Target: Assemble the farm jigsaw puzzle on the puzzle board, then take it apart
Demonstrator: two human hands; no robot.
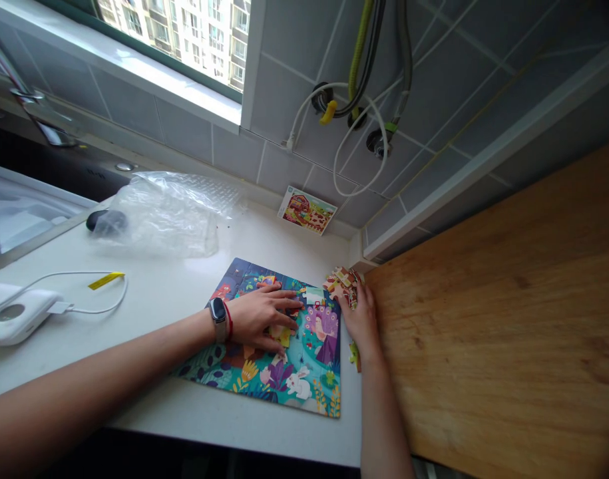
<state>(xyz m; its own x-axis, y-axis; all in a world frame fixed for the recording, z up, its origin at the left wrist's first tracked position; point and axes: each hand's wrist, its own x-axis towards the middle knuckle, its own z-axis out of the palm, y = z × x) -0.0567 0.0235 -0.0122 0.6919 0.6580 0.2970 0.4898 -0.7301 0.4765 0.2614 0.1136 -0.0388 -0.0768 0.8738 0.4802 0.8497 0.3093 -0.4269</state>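
On a white worktop (134, 372), a jigsaw puzzle (304, 372) is covered by two bare hands

The left hand (261, 316) is laid open over the puzzle, fingers spread, with a yellow loose piece (280, 336) seen beneath it; a watch (217, 318) and a red band (229, 320) are worn at the wrist. Loose pieces (343, 285) are heaped just beside the puzzle's far right corner, and the right hand (358, 318) is pressed against them, though whether they are gripped cannot be told. A picture card (307, 210) is leaned against the tiled wall behind, a plastic bag (169, 213) is left near it, and a wooden board (498, 319) is set alongside the worktop.
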